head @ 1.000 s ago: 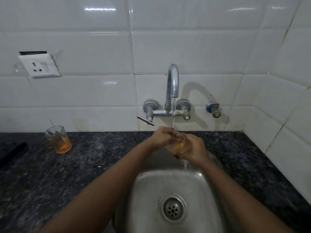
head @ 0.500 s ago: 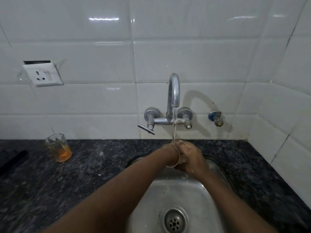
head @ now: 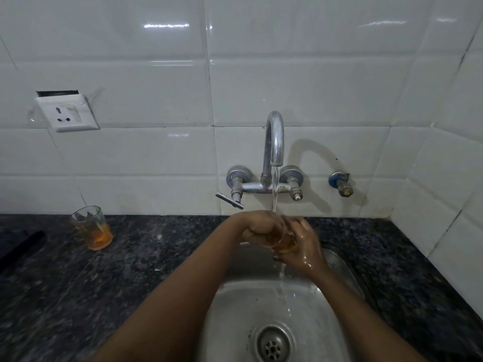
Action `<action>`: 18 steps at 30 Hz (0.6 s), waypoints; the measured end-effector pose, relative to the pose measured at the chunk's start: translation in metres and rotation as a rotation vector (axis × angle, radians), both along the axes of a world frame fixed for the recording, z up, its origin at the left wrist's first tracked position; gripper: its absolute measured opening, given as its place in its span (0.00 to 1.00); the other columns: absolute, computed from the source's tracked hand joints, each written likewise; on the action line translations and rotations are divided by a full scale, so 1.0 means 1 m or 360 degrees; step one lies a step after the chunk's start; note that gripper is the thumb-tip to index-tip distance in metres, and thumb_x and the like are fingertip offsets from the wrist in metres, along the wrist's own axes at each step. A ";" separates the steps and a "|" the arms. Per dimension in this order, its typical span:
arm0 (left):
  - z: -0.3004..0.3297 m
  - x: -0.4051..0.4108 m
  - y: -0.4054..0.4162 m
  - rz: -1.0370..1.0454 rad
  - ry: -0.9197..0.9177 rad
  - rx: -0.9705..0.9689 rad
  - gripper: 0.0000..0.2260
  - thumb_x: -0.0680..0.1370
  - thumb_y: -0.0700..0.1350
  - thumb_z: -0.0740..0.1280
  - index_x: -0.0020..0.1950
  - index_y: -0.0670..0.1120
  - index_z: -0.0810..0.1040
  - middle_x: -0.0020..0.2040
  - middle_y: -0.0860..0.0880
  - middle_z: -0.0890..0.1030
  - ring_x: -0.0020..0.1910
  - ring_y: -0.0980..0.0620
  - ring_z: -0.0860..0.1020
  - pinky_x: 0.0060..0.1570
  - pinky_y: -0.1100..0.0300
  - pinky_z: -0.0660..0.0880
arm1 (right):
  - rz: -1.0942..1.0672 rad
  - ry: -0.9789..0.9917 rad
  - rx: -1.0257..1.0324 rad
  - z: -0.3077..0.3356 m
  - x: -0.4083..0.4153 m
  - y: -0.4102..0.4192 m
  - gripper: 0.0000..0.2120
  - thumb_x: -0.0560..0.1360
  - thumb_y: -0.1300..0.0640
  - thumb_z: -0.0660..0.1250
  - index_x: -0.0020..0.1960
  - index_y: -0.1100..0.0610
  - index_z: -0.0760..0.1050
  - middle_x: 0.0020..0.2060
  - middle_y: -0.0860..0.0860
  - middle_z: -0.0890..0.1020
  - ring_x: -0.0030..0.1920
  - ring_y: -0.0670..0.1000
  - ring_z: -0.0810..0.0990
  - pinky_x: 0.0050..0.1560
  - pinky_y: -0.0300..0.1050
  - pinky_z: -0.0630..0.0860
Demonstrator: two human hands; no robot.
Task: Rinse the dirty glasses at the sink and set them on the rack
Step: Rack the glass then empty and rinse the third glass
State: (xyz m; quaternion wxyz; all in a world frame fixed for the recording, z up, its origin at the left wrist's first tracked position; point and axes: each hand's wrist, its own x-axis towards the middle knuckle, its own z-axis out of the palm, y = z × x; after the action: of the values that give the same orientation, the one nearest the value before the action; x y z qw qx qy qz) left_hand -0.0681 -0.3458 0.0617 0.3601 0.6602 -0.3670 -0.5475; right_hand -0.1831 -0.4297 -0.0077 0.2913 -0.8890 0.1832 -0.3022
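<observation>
Under the running tap [head: 274,142] I hold a small clear glass [head: 283,242] with amber liquid in its bottom. My right hand [head: 304,246] wraps around it from the right, wet. My left hand [head: 257,226] is closed over its rim side, fingers seemingly inside. Water falls onto the hands and runs off into the steel sink [head: 235,317]. A second dirty glass [head: 92,227] with orange residue stands on the dark counter at the left, by the wall. No rack is in view.
The dark speckled granite counter [head: 130,270] surrounds the sink. A wall socket [head: 68,113] sits on the white tiles at upper left. A blue-capped valve [head: 341,182] sticks out right of the tap. A black object [head: 21,246] lies at the far left edge. The drain [head: 273,347] is open.
The view has tilted up slightly. The glass stays under the stream between both hands, turning a little, and more water now runs off into the sink.
</observation>
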 end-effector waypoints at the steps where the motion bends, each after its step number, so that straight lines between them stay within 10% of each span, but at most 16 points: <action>1: 0.001 0.003 0.002 0.0039 0.0059 -0.0074 0.07 0.78 0.36 0.59 0.50 0.41 0.76 0.47 0.43 0.78 0.47 0.47 0.77 0.59 0.51 0.72 | -0.0030 -0.0022 0.0023 -0.004 -0.001 -0.002 0.39 0.52 0.56 0.82 0.61 0.61 0.75 0.56 0.56 0.75 0.53 0.53 0.76 0.47 0.29 0.68; 4: 0.001 -0.005 0.004 0.0218 -0.0014 -0.0249 0.17 0.82 0.47 0.53 0.57 0.38 0.75 0.52 0.39 0.79 0.49 0.46 0.79 0.53 0.56 0.75 | -0.0168 -0.0025 0.0084 -0.008 -0.002 0.000 0.38 0.53 0.56 0.82 0.62 0.59 0.75 0.56 0.54 0.74 0.51 0.52 0.76 0.45 0.29 0.70; 9: -0.039 -0.037 0.000 0.0791 -0.1146 -0.0496 0.21 0.82 0.53 0.51 0.49 0.39 0.77 0.48 0.39 0.81 0.47 0.43 0.80 0.51 0.51 0.77 | -0.0237 0.0292 -0.0113 0.002 0.006 0.018 0.35 0.66 0.52 0.75 0.68 0.57 0.65 0.60 0.56 0.71 0.54 0.57 0.77 0.51 0.49 0.76; 12: -0.063 -0.033 0.010 0.1220 -0.0726 -0.0523 0.18 0.81 0.53 0.55 0.40 0.44 0.77 0.42 0.40 0.82 0.43 0.44 0.81 0.47 0.52 0.79 | -0.0046 0.0831 -0.0355 0.009 0.004 0.018 0.41 0.64 0.43 0.75 0.71 0.50 0.60 0.62 0.53 0.69 0.56 0.55 0.76 0.52 0.48 0.75; 18: -0.091 -0.041 0.037 0.1503 0.0101 -0.0303 0.15 0.81 0.49 0.58 0.40 0.42 0.74 0.33 0.46 0.77 0.32 0.52 0.75 0.32 0.62 0.72 | 0.0405 0.1513 0.0156 0.024 -0.011 0.004 0.44 0.57 0.48 0.80 0.68 0.48 0.65 0.63 0.50 0.73 0.55 0.51 0.76 0.48 0.54 0.81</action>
State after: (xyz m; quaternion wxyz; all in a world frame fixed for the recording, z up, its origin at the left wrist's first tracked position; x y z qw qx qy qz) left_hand -0.1095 -0.3092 -0.0297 0.6392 0.7017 -0.0645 -0.3080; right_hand -0.1943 -0.4260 0.0160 0.2516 -0.9290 0.1998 0.1838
